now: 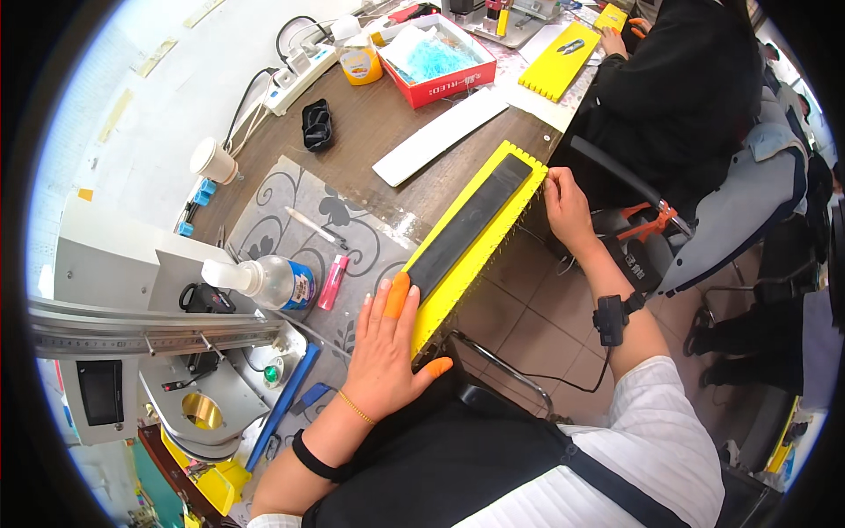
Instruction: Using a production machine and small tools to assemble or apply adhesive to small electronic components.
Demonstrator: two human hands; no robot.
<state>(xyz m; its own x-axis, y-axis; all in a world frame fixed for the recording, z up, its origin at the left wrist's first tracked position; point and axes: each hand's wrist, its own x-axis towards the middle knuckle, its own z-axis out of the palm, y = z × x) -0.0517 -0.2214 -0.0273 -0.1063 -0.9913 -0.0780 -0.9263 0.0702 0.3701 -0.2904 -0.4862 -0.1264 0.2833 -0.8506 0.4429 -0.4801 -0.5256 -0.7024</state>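
The left hand (380, 363) lies flat on the yellow scalloped board (473, 258); the right hand (568, 209) pinches its far corner. Uneven tugging, I'd worry, could skew the black strip (471, 225).

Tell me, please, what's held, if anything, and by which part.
The right hand pinches the yellow board by its far right corner; the left hand rests on it.
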